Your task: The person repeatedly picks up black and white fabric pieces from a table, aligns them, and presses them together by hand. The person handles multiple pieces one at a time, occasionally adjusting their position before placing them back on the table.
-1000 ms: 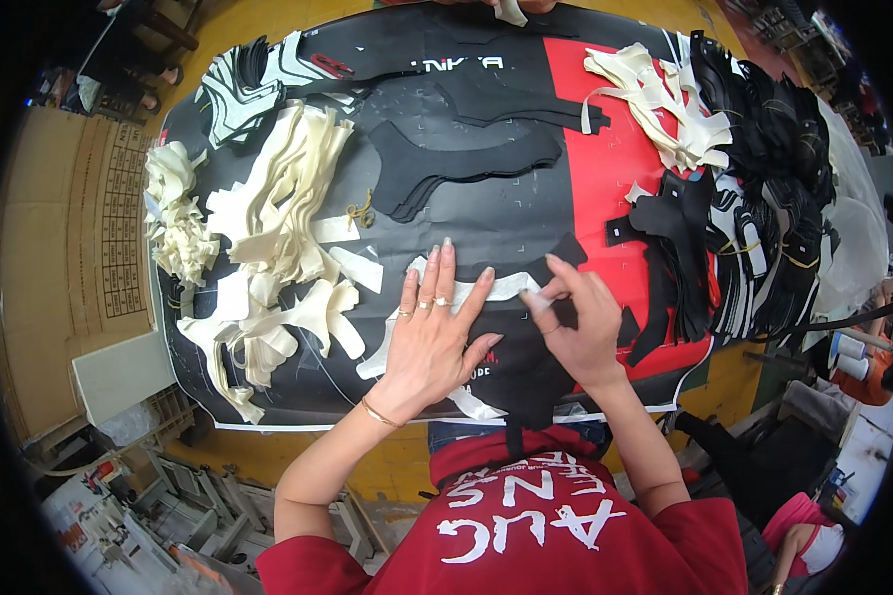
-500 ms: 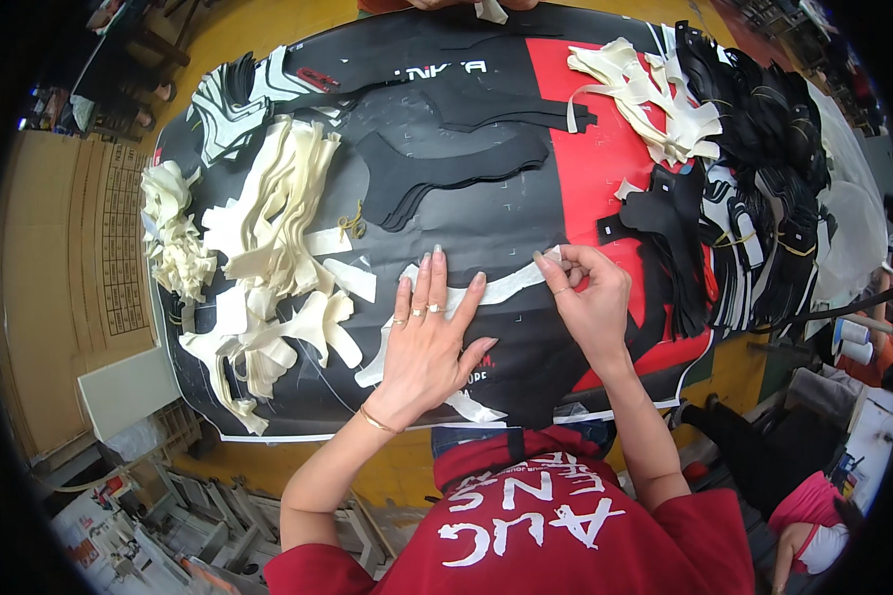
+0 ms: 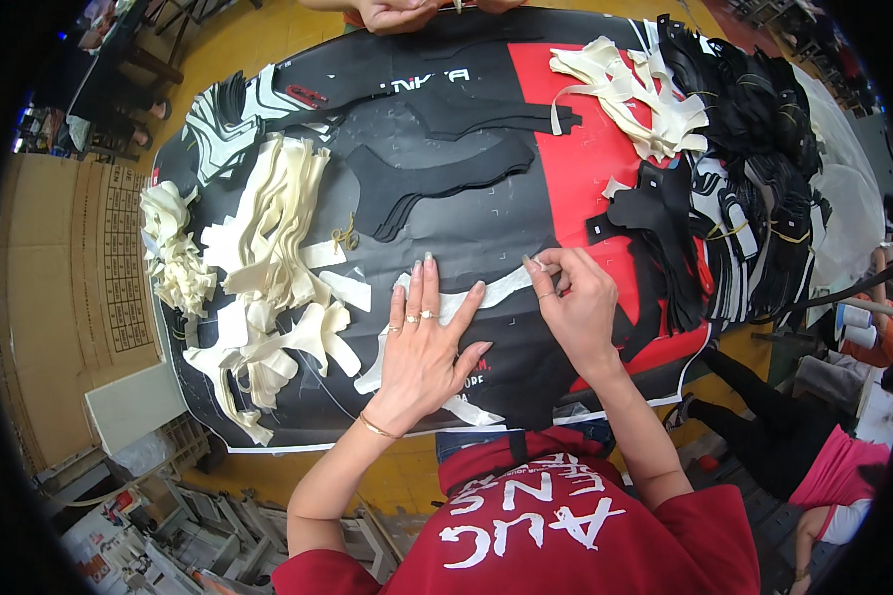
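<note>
Near the middle of the frame, the left hand (image 3: 422, 342) is lying flat and open, fingers spread and rings showing, pressing down on a cream-white cut strip (image 3: 437, 322) that is running diagonally from lower left toward the centre. Just to its right, the right hand (image 3: 574, 302) is closing its thumb and forefinger in a pinch on the upper end of that same strip. Both hands are working on a worktop (image 3: 486, 223) that is wearing a black and red printed banner as a cover. To the left of the hands, a loose heap of cream cut pieces (image 3: 268, 238) is spreading across the cover, with a smaller bundle of cream scraps (image 3: 174, 253) sitting at the far left edge. Above the hands, a stack of black curved pieces (image 3: 437, 183) is lying flat. At the upper right, more cream strips (image 3: 635, 84) are resting beside a big pile of black cut parts (image 3: 744, 139). At the top edge, another person's hands (image 3: 407, 12) are reaching in.
</note>
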